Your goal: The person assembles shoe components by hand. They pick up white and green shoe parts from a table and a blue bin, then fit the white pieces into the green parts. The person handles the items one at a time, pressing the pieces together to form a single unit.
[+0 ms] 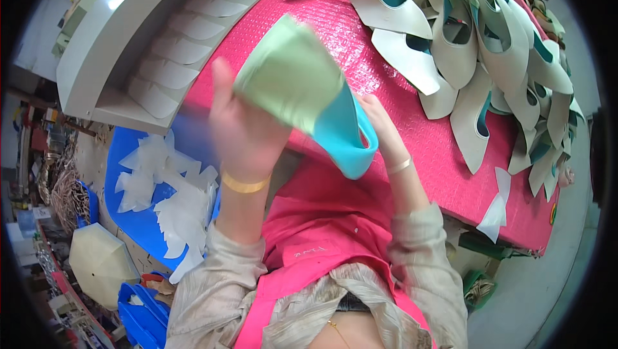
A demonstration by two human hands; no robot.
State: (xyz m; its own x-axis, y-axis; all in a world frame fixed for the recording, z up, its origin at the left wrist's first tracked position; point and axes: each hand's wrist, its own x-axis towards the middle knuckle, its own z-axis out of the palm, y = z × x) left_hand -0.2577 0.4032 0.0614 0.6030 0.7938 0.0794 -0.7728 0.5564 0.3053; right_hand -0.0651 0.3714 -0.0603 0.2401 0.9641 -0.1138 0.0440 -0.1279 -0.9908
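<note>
A shoe upper (296, 75), pale green on its inner face with a turquoise band, is held up between my hands over the pink work surface. My right hand (380, 124) grips it at the turquoise end; most of those fingers are behind the piece. At the pale green end, my left hand (244, 130) is smeared by motion. Its thumb points up beside the edge, and its fingers are partly hidden by the upper, so their hold cannot be made out.
Many whitish uppers with turquoise insides (450, 40) are heaped at the right of the pink-covered table (309, 1). A grey curved rack (122, 34) at the left holds a row of white pieces. Below it, a blue bin (125, 149) contains translucent white cut pieces. One white piece (496, 204) lies near the table's right edge.
</note>
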